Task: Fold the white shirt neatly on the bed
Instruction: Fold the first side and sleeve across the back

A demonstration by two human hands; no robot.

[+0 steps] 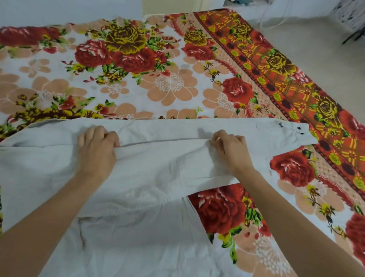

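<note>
The white shirt (150, 181) lies spread across the near part of the bed (145, 81), which has a floral sheet. One long sleeve stretches to the right and ends in a cuff (298, 131) with dark buttons. A folded edge runs across the shirt between my hands. My left hand (97, 148) pinches that edge at centre left, fingers curled into the cloth. My right hand (230, 148) grips the same edge further right, near where the sleeve begins. Both forearms reach in from the bottom of the view and cover part of the shirt.
The bed's right edge runs diagonally from top centre to lower right, with pale floor (320, 54) beyond it. A dark-legged piece of furniture (354, 15) stands at the top right. A white cable (276, 17) trails on the floor near the wall.
</note>
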